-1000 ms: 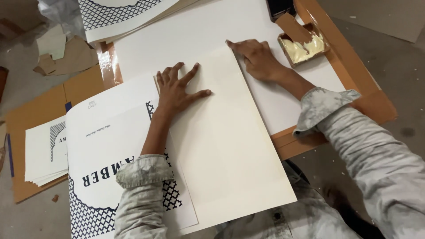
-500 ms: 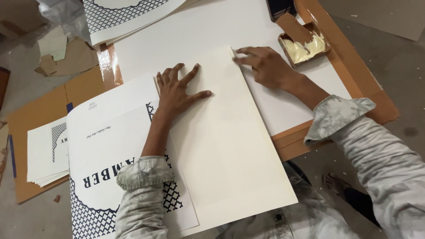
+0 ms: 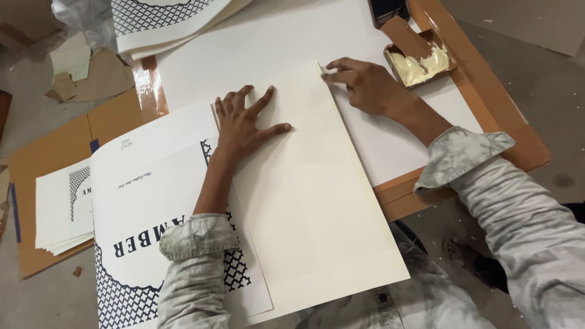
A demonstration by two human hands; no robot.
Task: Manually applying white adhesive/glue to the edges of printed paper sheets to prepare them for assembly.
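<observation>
The left hand point(image 3: 244, 125) lies flat with all 5 fingers spread wide, palm down on the cream sheet point(image 3: 311, 207), holding nothing, just pressing. The right hand point(image 3: 362, 85) sits at the sheet's far corner, fingers drawn together and pointing left, fingertips point(image 3: 328, 77) on the paper's top edge right at that corner; it looks like a light pinch or press there, but I cannot tell whether the paper is actually lifted between the fingers.

The cream sheet is plain, blank and matte, a pale off-white, a shade warmer than the big white board point(image 3: 274, 42) beneath it. It lies tilted, its long side running from the right hand's fingertips down past the left forearm toward the person's body, and its near corner hangs over the table's edge. It looks smooth, with no creases showing.

Under the left wrist and forearm, just left of the cream sheet, lies a printed sheet point(image 3: 152, 207) with dark lettering and a navy lattice pattern; the cream sheet overlaps its right side. Beyond the right hand, just past the knuckles, sits a small brown tray point(image 3: 420, 58) with pale yellowish paste in it. Further left of the left hand, a small stack of printed papers point(image 3: 61, 207) rests on brown cardboard point(image 3: 61, 140). Both sleeves are pale, mottled grey.
</observation>
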